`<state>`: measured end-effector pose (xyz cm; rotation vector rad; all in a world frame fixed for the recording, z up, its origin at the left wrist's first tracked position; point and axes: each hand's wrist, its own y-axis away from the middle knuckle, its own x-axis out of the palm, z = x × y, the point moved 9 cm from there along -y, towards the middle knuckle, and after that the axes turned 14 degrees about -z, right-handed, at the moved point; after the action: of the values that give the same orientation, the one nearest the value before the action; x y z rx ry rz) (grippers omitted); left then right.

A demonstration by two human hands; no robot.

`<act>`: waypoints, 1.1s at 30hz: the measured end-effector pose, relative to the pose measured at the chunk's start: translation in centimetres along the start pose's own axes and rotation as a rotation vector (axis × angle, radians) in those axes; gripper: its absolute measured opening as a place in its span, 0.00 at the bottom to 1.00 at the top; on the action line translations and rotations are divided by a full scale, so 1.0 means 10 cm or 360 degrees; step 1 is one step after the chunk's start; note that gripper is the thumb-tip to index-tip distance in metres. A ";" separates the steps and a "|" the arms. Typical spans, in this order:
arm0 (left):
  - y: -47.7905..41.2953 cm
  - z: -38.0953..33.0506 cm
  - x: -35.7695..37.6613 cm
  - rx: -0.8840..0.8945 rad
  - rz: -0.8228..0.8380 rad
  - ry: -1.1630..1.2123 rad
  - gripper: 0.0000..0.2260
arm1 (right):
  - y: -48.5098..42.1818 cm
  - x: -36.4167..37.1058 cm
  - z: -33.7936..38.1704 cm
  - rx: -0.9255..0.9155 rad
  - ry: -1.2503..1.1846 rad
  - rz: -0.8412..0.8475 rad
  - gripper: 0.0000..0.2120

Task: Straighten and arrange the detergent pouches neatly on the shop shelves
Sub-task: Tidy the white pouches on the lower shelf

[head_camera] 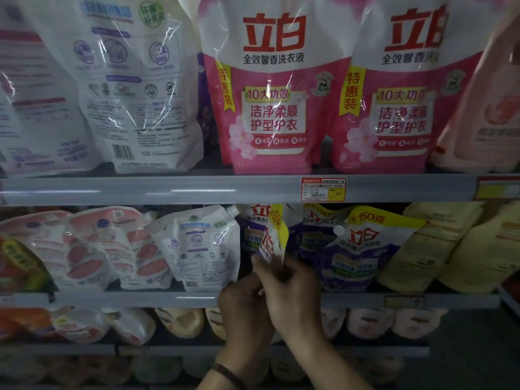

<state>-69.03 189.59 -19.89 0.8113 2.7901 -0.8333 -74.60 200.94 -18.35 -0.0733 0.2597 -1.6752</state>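
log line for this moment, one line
right hand pinches purple pouch | left hand beside it, grip unclear | pouch twisted, not yet straight

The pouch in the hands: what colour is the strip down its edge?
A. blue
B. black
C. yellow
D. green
C: the pouch that the right hand pinches has a yellow strip along its edge, next to white with red writing.

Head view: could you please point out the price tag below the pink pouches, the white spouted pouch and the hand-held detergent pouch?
price tag (323,189): head view, centre of its label.
white spouted pouch (201,249): head view, its printed face.
hand-held detergent pouch (270,243): head view, red lettering on its twisted front.
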 end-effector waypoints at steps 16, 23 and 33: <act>-0.26 0.06 0.08 -0.0189 0.0489 0.0385 0.13 | -0.33 -0.24 -0.26 -0.0106 0.0404 0.0001 0.27; -0.59 0.48 0.25 -0.0624 0.0549 0.0400 0.12 | -0.41 -0.33 -0.19 -0.0209 0.0395 0.0043 0.22; -0.73 0.68 0.32 -0.0653 0.0647 0.0309 0.08 | -0.55 -0.42 -0.14 -0.0291 0.0354 0.0113 0.19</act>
<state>-75.80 182.27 -22.95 1.3608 2.6551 -0.1166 -79.70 205.85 -18.13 -0.0138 0.5770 -1.5861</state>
